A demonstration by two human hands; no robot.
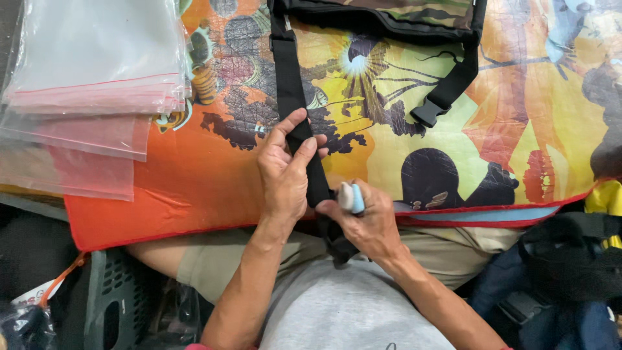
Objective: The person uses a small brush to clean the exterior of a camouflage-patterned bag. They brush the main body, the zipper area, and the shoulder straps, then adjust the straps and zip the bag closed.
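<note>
Right hand (366,223) fingers pinch a pale-blue cutter (352,198); my left hand (285,172) fingers clasp the black strap (291,84), running lengthwise away from me.

Bare forearms, grey shirt, khaki shorts.

A black webbing strap (293,97) is stretched flat down the colourful printed mat (389,129) — its lower part pinched — beside a small light-blue tool (354,198), held upright.

Strap laid along the mat, bags stacked at the left

A strap (295,97) is laid down a mat (518,116) spread over the lap; plastic bags (97,58) are stacked left, a buckle (427,113) right.
</note>
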